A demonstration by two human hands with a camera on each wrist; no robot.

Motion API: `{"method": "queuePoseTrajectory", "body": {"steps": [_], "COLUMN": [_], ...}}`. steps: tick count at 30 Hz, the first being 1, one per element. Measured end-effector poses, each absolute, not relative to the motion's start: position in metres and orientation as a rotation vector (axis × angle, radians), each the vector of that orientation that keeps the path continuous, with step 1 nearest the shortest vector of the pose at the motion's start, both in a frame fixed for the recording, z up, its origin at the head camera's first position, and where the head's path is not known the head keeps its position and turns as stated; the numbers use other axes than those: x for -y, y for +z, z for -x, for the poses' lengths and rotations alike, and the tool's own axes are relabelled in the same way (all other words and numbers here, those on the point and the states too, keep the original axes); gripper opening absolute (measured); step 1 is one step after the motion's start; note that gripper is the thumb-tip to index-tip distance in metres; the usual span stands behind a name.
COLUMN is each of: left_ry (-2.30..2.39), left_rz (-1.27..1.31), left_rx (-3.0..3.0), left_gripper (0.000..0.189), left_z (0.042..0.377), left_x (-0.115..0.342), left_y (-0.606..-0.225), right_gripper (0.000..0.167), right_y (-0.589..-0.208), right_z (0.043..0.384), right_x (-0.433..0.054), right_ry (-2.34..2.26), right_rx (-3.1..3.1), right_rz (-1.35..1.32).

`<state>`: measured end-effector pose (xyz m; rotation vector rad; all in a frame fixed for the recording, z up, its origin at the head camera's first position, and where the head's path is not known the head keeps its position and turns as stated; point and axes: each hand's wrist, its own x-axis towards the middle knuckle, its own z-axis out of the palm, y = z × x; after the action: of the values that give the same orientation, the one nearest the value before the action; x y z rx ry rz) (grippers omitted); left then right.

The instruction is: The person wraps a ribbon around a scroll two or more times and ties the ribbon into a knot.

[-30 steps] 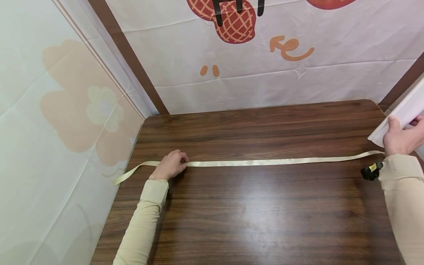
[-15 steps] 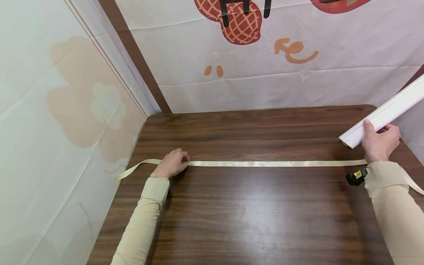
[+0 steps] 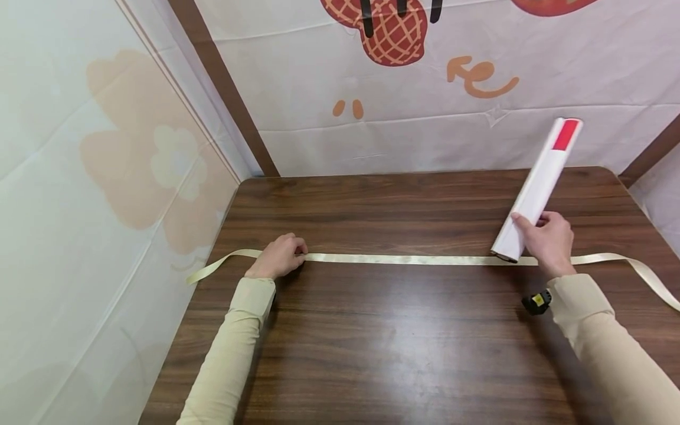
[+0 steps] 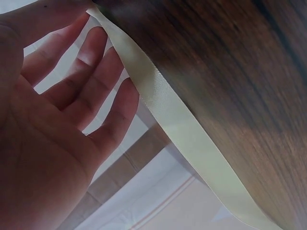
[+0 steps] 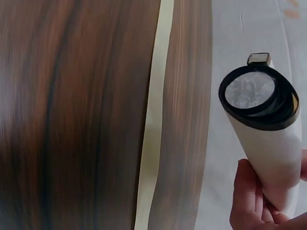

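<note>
The white roll [image 3: 533,192] is in your right hand [image 3: 549,241], gripped near its lower end; its long axis runs from 7 to 1 o'clock. In the head view that end overlaps the ribbon [image 3: 398,259]; contact cannot be confirmed. The ribbon runs roughly from 9 to 3 o'clock across the table [image 3: 372,354]. Your left hand [image 3: 277,257] pinches it, with the roll's lower end well apart at 3 o'clock. Your right hand is nearer the overlap.
</note>
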<state>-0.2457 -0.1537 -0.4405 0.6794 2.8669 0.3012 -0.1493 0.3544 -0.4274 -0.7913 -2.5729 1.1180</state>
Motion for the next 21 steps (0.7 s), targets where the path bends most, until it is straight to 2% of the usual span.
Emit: {"method": "queuePoseTrajectory", "body": {"steps": [21], "left_ry": [0.305], "left_rz": [-0.665], "left_rx": [-2.862], "left_gripper": [0.008], "left_z": [0.245], "left_x": [0.153], "left_y": [-0.441], "right_gripper": [0.056], "right_y": [-0.418], "right_z": [0.124], "right_x": [-0.256], "right_ry": [1.12], "right_rx": [2.881], "right_rz": [0.23]}}
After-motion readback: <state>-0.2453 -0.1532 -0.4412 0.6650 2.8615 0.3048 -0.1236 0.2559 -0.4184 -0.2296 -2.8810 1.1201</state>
